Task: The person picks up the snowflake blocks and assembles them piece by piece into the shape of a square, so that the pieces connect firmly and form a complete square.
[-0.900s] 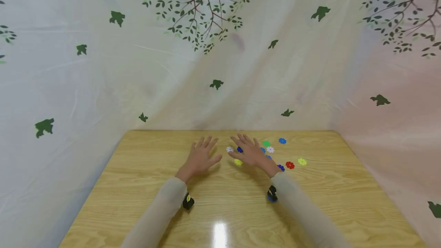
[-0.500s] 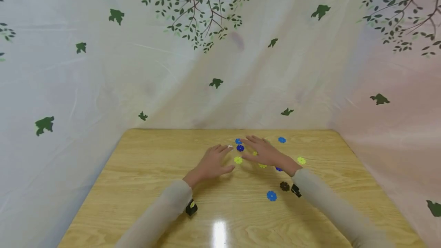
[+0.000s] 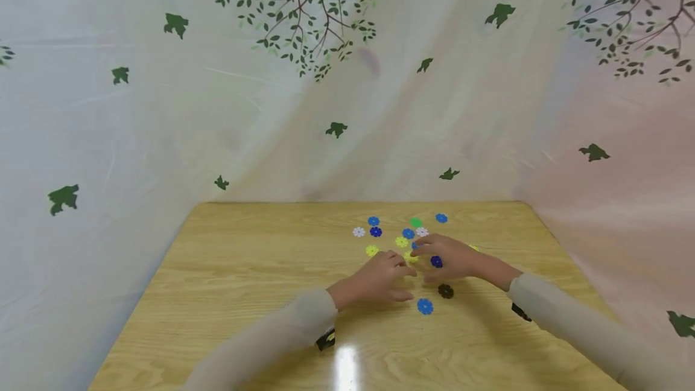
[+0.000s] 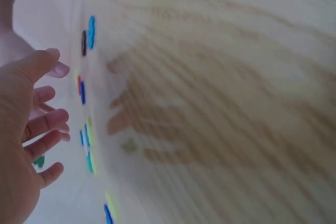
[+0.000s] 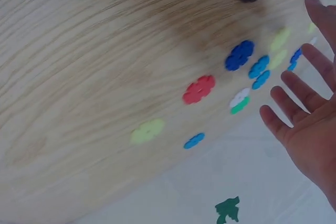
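My left hand (image 3: 377, 278) hovers over the wooden table, fingers loosely bent and apart, holding nothing. Facing it, my right hand (image 3: 450, 255) is also held above the table with spread fingers and nothing in them. Flower-shaped plastic discs lie flat below and around the hands. Nearest the left fingertips are a light blue disc (image 3: 425, 306) and a black disc (image 3: 446, 291). A dark blue disc (image 3: 437, 262) shows between the right thumb and fingers. The right arm hides a red disc (image 5: 199, 89) from the head view; it appears in the right wrist view.
Farther back lie a white disc (image 3: 359, 232), a yellow disc (image 3: 371, 250), a green disc (image 3: 415, 222) and several others. The wooden table (image 3: 244, 258) ends at a pale cloth backdrop (image 3: 271, 137) printed with leaves and branches.
Both hands have moved right and nearer the person, the left one crossing toward the right. Discs at the back and the black and light blue ones in front are now uncovered.
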`<state>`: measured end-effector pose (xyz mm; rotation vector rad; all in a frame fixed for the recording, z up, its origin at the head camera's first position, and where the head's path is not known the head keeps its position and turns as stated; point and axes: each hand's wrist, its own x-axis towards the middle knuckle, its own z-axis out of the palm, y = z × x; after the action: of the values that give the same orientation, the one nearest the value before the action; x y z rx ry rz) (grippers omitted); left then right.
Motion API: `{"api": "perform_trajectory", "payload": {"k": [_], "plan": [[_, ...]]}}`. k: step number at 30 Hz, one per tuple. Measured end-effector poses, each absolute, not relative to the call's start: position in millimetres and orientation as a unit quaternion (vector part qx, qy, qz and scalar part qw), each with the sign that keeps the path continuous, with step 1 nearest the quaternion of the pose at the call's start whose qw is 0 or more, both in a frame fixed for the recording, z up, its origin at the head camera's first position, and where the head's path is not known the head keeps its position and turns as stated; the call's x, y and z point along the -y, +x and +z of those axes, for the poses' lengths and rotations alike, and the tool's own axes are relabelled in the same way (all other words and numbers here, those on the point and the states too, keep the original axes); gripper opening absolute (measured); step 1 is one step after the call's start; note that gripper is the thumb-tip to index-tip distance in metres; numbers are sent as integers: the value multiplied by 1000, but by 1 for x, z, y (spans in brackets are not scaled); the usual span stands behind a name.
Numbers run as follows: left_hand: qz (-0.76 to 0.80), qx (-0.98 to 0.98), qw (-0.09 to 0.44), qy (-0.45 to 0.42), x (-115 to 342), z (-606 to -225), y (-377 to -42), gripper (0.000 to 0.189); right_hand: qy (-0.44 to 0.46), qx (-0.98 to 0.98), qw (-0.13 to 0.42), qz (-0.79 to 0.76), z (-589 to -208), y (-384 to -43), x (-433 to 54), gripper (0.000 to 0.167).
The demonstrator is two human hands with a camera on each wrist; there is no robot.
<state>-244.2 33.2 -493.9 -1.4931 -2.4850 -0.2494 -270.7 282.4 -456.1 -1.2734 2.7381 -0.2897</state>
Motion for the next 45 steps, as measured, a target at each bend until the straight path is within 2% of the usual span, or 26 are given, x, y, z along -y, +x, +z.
{"api": "perform_trajectory", "payload": {"k": [6, 16, 25, 35, 45], "plan": [[-68, 846, 63, -525, -53, -500, -239, 40, -411, -903, 81, -98, -450, -267, -300, 50], [-68, 836, 32, -543, -59, -505, -235, 40, -405, -891, 144, -143, -452, -257, -304, 45], [-69, 840, 45, -536, -61, -508, -233, 29, -439, -882, 111, -128, -470, -260, -302, 32], [-89, 850, 42, -517, -64, -511, -225, 25, -370, -903, 112, -184, -474, -259, -300, 26], [-99, 865, 0, -492, -68, -505, -227, 27, -369, -897, 124, -208, -476, -262, -297, 26]]}}
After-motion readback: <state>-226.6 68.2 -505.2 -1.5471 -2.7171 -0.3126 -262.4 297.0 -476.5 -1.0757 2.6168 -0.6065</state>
